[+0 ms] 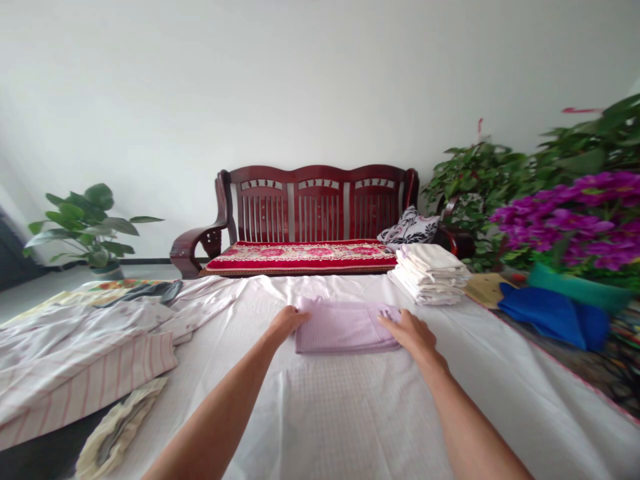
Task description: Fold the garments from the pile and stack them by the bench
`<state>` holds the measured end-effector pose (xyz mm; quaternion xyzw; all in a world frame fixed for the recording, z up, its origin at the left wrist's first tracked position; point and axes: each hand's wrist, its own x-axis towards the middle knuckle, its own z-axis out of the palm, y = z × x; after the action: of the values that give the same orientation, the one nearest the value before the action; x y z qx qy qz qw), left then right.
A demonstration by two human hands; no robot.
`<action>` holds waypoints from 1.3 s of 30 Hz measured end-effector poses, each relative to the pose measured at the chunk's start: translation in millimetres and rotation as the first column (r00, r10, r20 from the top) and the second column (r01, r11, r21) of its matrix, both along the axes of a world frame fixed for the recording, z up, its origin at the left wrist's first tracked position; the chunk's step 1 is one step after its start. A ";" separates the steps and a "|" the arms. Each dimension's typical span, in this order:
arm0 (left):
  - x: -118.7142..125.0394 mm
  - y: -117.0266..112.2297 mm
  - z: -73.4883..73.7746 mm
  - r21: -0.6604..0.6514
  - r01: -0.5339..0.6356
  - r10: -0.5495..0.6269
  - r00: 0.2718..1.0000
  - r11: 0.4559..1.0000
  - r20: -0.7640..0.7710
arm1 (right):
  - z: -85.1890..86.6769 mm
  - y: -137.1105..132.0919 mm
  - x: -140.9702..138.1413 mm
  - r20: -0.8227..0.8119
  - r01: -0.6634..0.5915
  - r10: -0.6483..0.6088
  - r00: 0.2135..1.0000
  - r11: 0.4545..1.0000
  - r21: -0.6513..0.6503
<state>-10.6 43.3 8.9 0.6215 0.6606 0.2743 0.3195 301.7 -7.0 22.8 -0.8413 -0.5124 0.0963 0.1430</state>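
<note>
A dark red wooden bench before a plain pale wall.
Its slatted back rose in three panels above a red patterned seat cover, with a black-and-white cushion at the right end. A potted plant stood on the grey floor at left (a dark skirting strip ran along there); leafy greenery and purple flowers filled the right, in soft light.
</note>
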 end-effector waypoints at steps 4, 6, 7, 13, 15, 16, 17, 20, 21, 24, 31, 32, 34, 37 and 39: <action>12.1 -7.6 1.5 0.101 -0.015 0.024 0.996 0.995 -0.081 | 2.6 0.9 3.1 -0.010 -0.024 0.024 1.000 1.000 -0.005; 16.2 -13.5 1.5 0.160 -0.019 0.036 0.994 0.987 -0.105 | 3.0 0.9 1.6 0.014 -0.030 0.030 0.999 0.999 0.024; 17.7 -15.9 1.2 0.184 -0.019 0.041 0.992 0.983 -0.116 | 2.9 0.9 0.3 0.024 -0.030 0.029 0.999 0.999 0.039; 21.0 -20.4 3.3 0.281 -0.042 0.066 0.995 0.959 -0.074 | -0.3 2.7 -2.4 -0.114 -0.026 0.038 0.993 0.994 0.103; 15.2 -20.9 8.6 0.305 -0.071 0.082 0.996 0.950 -0.024 | -0.9 4.6 -1.6 -0.159 -0.031 0.062 0.985 0.982 0.188; 9.4 -21.6 12.1 0.318 -0.087 0.092 0.996 0.944 -0.002 | -0.9 6.0 -2.6 -0.179 -0.037 0.083 0.980 0.969 0.245; 1.3 -22.5 15.7 0.332 -0.101 0.101 0.995 0.938 0.019 | -0.7 7.9 -5.1 -0.204 -0.045 0.112 0.973 0.951 0.306; -34.9 -26.5 23.9 0.350 -0.137 0.110 0.989 0.927 0.098 | 0.5 16.7 -26.4 -0.313 -0.072 0.231 0.921 0.892 0.446; -49.3 -28.3 24.9 0.336 -0.148 0.111 0.986 0.930 0.127 | 0.9 20.4 -38.0 -0.351 -0.082 0.272 0.896 0.878 0.471; -90.8 -35.4 21.4 0.251 -0.208 0.160 0.967 0.945 0.199 | 1.1 30.4 -78.9 -0.387 -0.154 0.350 0.853 0.878 0.453; -155.5 -71.3 -0.4 0.032 -0.294 0.252 0.864 0.955 0.436 | -7.1 18.3 -129.1 0.104 -0.347 0.341 0.934 0.805 0.481; -161.1 -77.7 -3.8 0.074 -0.288 0.231 0.875 0.955 0.425 | -8.3 13.1 -132.5 0.180 -0.405 0.369 0.912 0.734 0.546; -168.2 -90.0 -11.2 0.180 -0.248 0.166 0.911 0.952 0.376 | -10.1 1.9 -142.3 0.276 -0.555 0.501 0.820 0.580 0.597; -168.0 -104.4 -22.4 0.325 -0.154 0.063 0.960 0.933 0.273 | -12.0 -13.2 -165.6 0.320 -0.735 0.710 0.627 0.404 0.544; -161.5 -111.0 -27.3 0.390 -0.102 0.042 0.986 0.915 0.158 | -13.3 -19.8 -182.3 0.328 -0.791 0.765 0.554 0.361 0.494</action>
<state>-172.1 -67.7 -18.5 0.6267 0.5885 0.4590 0.2241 119.4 -26.8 9.6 -0.4097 -0.8523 -0.0301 0.3237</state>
